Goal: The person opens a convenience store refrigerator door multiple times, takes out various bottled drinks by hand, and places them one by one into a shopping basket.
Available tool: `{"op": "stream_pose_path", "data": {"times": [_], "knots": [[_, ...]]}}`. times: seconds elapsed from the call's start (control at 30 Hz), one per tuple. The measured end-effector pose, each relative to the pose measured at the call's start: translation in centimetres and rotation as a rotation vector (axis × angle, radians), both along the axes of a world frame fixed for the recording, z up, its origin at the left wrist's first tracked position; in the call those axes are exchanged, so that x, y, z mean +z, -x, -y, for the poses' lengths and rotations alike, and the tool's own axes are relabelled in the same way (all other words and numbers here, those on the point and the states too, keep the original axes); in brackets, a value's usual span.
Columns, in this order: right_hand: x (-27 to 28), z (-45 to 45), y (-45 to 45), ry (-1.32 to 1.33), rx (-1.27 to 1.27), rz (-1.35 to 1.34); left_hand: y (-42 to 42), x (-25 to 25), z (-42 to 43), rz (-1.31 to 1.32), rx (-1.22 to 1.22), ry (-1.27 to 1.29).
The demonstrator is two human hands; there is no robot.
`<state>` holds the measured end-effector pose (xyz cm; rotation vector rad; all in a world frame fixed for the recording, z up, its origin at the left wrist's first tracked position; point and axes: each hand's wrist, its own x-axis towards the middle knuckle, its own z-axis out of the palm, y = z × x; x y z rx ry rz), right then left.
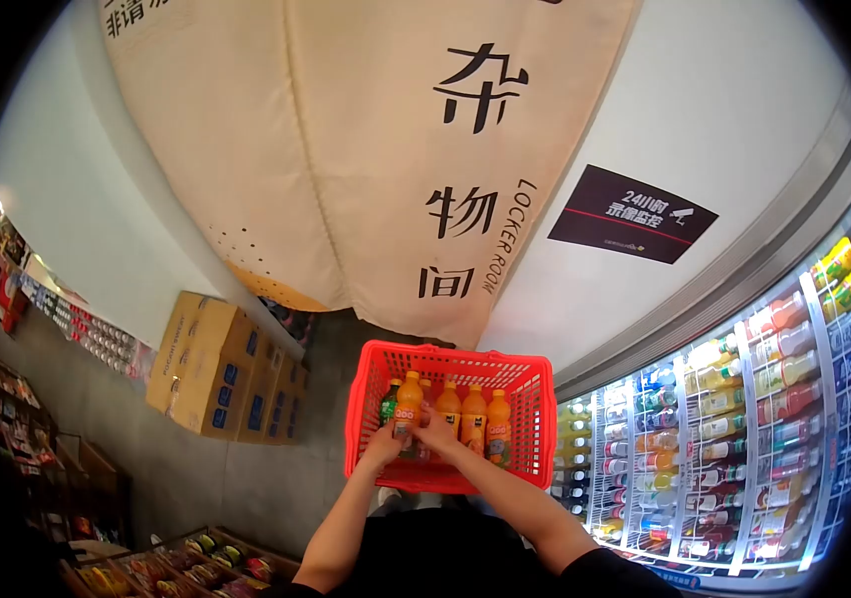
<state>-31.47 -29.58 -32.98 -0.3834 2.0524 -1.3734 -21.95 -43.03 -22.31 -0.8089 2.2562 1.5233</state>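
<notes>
An orange juice bottle [408,400] with an orange cap stands upright between my hands, over the inside of a red plastic shopping basket [355,419]. My left hand [384,445] grips the bottle low on its left side. Closed against its lower right side is my right hand [433,430]. Just behind it to the left is a green bottle [389,402], partly hidden. To the right, in the basket, stand more orange drink bottles [473,417], several in all. My hands cover the lower parts of some bottles.
A beige curtain [386,169] with dark lettering hangs ahead of the basket. Stacked cardboard boxes [221,369] stand on the floor to the left. A lit drinks cooler [714,439] lines the right side. Snack shelves [181,563] are at the lower left.
</notes>
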Motion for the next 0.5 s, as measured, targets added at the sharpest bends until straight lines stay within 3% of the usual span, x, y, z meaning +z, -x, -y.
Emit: {"op": "stream_pose_path", "data": {"times": [0.07,0.13,0.23,0.27,0.3,0.37,0.5], "knots": [[0.1,-0.2,-0.1,0.074,-0.03,0.073,-0.5,-0.2,0.2,0.004,-0.026,0.004],[4.0,-0.4,-0.2,0.019,-0.084,0.141,-1.0,-2.2,0.7,-0.097,0.002,0.081],[3.9,-1.9,0.0,0.107,-0.138,0.227,-2.0,-2.0,1.6,-0.191,-0.064,0.144],[12.6,-1.7,-1.0,-0.076,-0.246,0.22,-1.9,-0.9,1.6,-0.136,-0.04,0.026],[12.2,-2.4,-1.1,-0.082,-0.266,0.228,-1.9,0.3,1.6,-0.129,-0.059,0.018],[11.1,-4.1,-1.2,0.154,-0.36,0.363,-1.7,2.8,1.4,-0.352,0.081,-0.369],[11.1,-5.5,-2.8,0.369,-0.582,0.358,-1.2,4.1,1.0,-0.384,0.153,-0.4]]}}
